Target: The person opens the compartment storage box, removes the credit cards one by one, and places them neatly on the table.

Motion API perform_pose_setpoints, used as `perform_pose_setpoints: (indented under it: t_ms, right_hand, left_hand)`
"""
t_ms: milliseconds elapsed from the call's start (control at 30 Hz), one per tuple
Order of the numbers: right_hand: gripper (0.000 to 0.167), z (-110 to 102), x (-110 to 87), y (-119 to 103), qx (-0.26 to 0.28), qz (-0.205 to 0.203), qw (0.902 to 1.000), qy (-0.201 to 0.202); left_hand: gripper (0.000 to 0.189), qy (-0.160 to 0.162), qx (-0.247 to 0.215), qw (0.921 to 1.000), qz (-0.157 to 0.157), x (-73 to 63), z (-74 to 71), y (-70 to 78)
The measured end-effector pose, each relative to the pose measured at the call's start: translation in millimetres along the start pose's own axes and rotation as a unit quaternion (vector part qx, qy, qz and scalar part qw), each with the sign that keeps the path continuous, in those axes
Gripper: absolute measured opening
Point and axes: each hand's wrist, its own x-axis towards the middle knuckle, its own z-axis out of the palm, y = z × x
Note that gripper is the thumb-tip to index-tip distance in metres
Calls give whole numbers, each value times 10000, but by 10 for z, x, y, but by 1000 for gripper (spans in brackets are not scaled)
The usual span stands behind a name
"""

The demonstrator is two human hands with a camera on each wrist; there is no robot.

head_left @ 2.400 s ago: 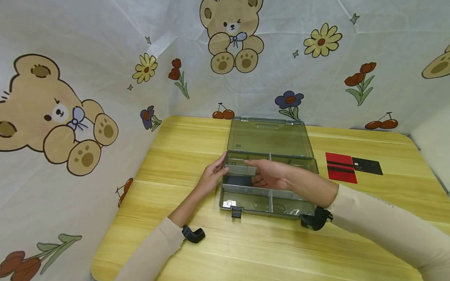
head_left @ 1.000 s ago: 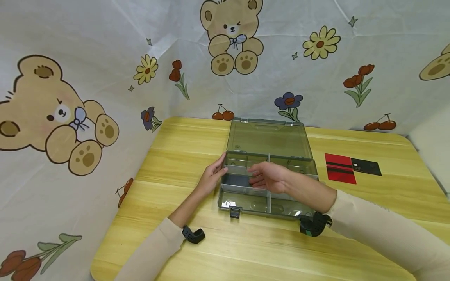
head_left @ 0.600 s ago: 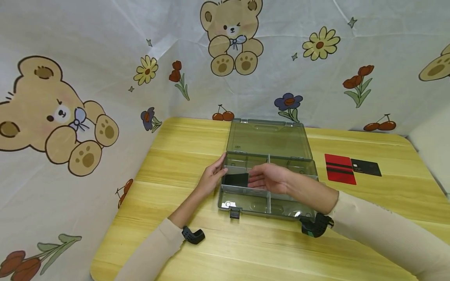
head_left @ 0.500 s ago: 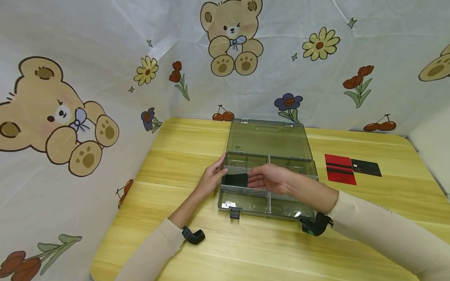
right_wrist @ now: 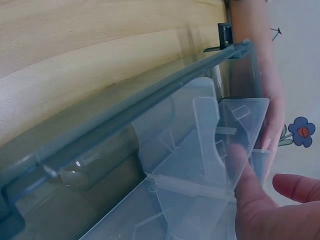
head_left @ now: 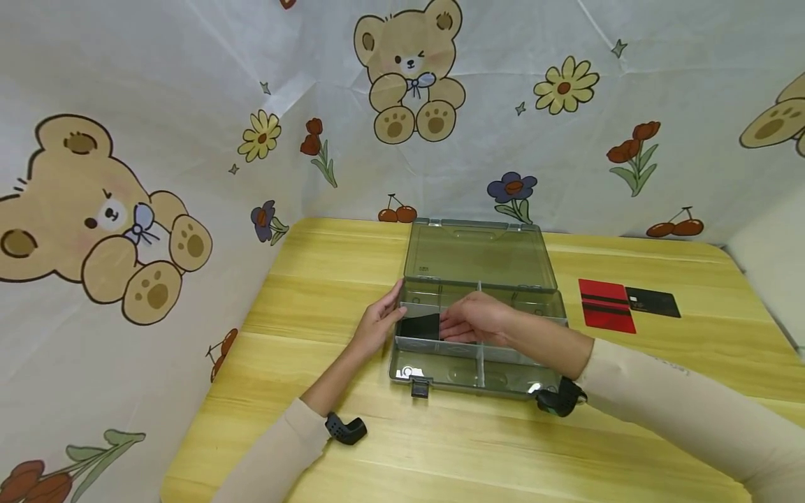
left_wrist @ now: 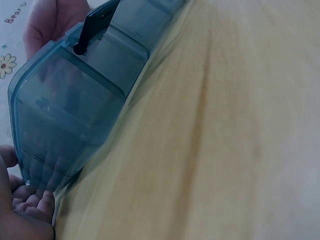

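Observation:
A translucent grey-green divided plastic box (head_left: pixel 434 363) lies on the table with its lid (head_left: pixel 481 255) laid back. My left hand (head_left: pixel 374 325) grips its left side, thumb at the rim and fingers against the outer wall; the left wrist view shows those fingers bent at the box corner. My right hand (head_left: pixel 481 318) reaches into the middle row. Its fingertips are at the right end of a flat black card (head_left: pixel 420 326) in the left compartment, behind a clear divider (right_wrist: pixel 205 135). In the right wrist view, the thumb stands apart from the fingers.
On the table to the right lie two red cards (head_left: pixel 606 290) with black stripes and a black card (head_left: pixel 654 302) marked with a chip. A black front latch (head_left: pixel 419 388) hangs from the box. Printed bear cloth (head_left: pixel 339 56) walls off the back and left.
The card in the compartment has turned from greyish to deep black, as if its tilt changed. My right fingertips have shifted slightly left; the left hand keeps its place on the box.

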Motion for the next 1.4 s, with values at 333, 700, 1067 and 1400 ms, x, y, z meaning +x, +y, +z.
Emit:
perform_pose_setpoints:
  t_ms: [333, 700, 1067, 1400]
  right_hand:
    - [33, 136, 81, -21, -485, -30, 9964, 692]
    - [24, 178, 41, 40, -828, -224, 9923, 895]
    - [24, 118, 9, 10, -956, -613, 9872, 1116]
    - [26, 91, -47, -62, -938, -898, 9847, 1166]
  left_hand:
    - [57, 55, -35, 9999, 80, -18, 10, 58]
    - [58, -50, -42, 10000, 38, -63, 57, 15]
    - [57, -20, 38, 10000, 11, -32, 41, 62]
    - [57, -46, 24, 10000, 11, -27, 17, 72]
